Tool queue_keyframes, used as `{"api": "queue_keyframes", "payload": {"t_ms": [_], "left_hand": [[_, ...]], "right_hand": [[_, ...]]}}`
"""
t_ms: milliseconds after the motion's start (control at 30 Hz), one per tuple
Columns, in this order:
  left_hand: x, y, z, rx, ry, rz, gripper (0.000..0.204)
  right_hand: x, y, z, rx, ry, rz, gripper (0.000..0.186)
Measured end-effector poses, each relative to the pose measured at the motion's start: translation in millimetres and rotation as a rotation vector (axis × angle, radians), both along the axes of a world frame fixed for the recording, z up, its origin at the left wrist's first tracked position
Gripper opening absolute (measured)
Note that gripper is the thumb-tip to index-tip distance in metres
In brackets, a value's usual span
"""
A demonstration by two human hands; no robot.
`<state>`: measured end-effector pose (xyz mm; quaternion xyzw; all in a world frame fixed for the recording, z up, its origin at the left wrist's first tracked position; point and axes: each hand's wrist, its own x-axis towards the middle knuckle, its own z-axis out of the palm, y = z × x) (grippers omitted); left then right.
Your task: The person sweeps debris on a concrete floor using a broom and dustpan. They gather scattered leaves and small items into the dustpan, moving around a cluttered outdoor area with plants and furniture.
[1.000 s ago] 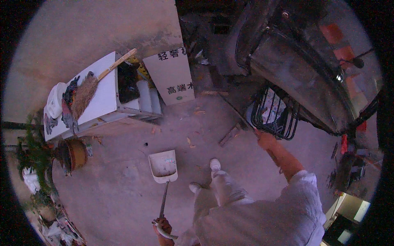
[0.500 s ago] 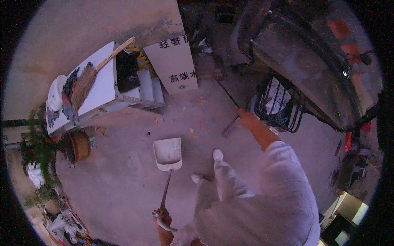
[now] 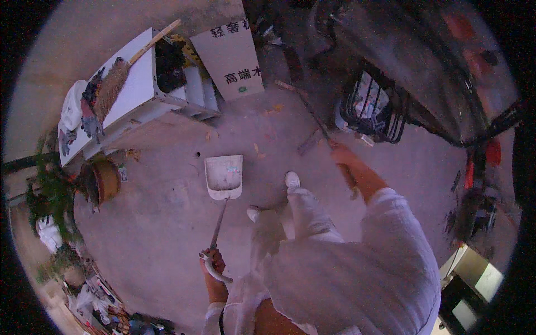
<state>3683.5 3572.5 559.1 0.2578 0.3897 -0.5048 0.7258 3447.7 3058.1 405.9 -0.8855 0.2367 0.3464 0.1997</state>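
The work in hand looks like sweeping the floor. At the centre-left of the frame, the pale long-handled dustpan (image 3: 223, 177) faces the top; the left hand (image 3: 214, 261), lower centre, is wrapped around its handle. Right of centre, the right hand (image 3: 341, 153) grips a dark-handled tool (image 3: 315, 116), probably a broom. The next move likely calls for drawing the brown scraps (image 3: 273, 108), upper centre, toward the pan's lip.

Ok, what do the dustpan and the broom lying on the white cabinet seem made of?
Dustpan: probably plastic, matte off-white, going by its smooth moulded scoop. Broom: likely plant fibre, rough and brown, judging by ragged bristles; its pale, dull handle could be wood or bamboo.
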Motion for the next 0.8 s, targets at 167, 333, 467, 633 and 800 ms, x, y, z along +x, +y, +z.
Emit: {"api": "queue_keyframes", "payload": {"t_ms": [167, 333, 467, 633, 800], "left_hand": [[22, 30, -18, -0.078, 0.055, -0.090, 0.020], [43, 72, -19, -0.061, 0.104, -0.065, 0.017], [60, 91, -14, -0.132, 0.105, -0.220, 0.020], [61, 90, -12, 0.086, 0.076, -0.369, 0.022], [44, 79, -12, 0.168, -0.111, -0.464, 0.023]], "right_hand": [[28, 120, 23, 0.428, 0.009, -0.686, 0.035], [6, 177, 115, 0.704, -0.018, -0.932, 0.052], [-29, 231, 177, 0.616, -0.010, -1.094, 0.056], [-115, 272, 206, 0.421, -0.003, -1.403, 0.057], [-176, 266, 172, 0.156, 0.227, -1.289, 0.056]]}}
